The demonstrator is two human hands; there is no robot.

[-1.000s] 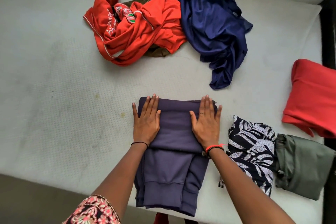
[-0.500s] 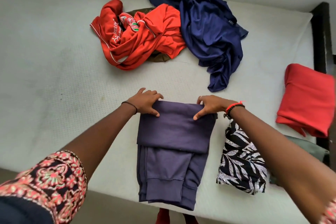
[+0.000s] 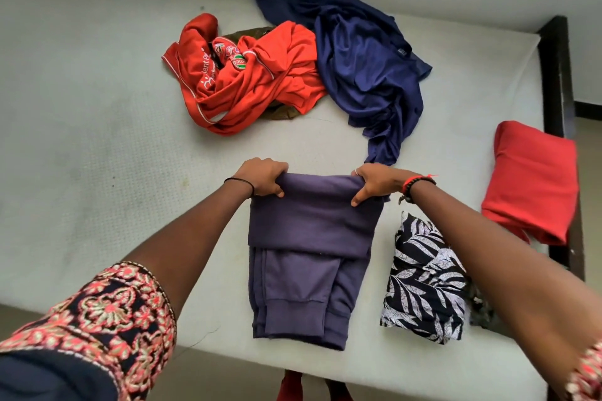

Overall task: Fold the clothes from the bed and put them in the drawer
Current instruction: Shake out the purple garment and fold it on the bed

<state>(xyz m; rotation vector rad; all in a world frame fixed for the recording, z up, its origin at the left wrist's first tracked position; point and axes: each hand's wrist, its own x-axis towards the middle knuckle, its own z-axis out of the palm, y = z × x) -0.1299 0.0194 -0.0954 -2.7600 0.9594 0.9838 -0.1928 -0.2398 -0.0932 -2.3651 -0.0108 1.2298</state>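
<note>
Two hands that pressed flat on the purple trousers (image 3: 309,254) a second ago now grip their far fold at 12 o'clock: left hand (image 3: 264,177) and right hand (image 3: 374,182), fingers (image 3: 356,200) curled round a corner each. The trousers lie on the bed (image 3: 97,140), probably due another fold toward 6 o'clock.

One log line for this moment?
step: folding purple pants | left hand: grips far edge | right hand: grips far edge | waiting: red jersey, navy shirt
</note>
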